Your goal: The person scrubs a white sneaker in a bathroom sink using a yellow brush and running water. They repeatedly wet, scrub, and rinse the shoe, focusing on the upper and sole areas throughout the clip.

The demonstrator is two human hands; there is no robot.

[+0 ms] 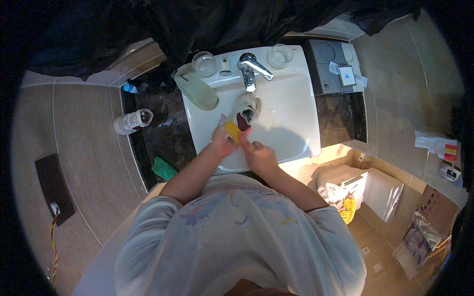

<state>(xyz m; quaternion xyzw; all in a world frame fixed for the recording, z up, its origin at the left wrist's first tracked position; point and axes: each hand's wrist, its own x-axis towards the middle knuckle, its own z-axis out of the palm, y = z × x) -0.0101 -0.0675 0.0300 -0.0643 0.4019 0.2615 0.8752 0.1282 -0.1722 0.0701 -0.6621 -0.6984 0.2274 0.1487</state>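
Note:
In the sink (291, 118), a pale shoe (247, 106) with a dark red lining sits under the tap, its opening turned toward me. A yellow block, likely a sponge (232, 131), is against the near end of the shoe. My left hand (224, 142) is closed around the sponge from the left, thumb raised. From the right, my right hand (259, 157) puts its forefinger on the sponge's near edge, the other fingers curled. The fingers partly hide where the sponge and shoe meet. A pale green insole (196, 91) lies on the sink's left rim.
The chrome tap (254, 69) stands at the back between two clear glass bowls (204, 64). On the left counter are another white shoe (133, 122), a green cloth (164, 169) and a dark bottle (148, 87). A grey box (328, 66) occupies the right counter.

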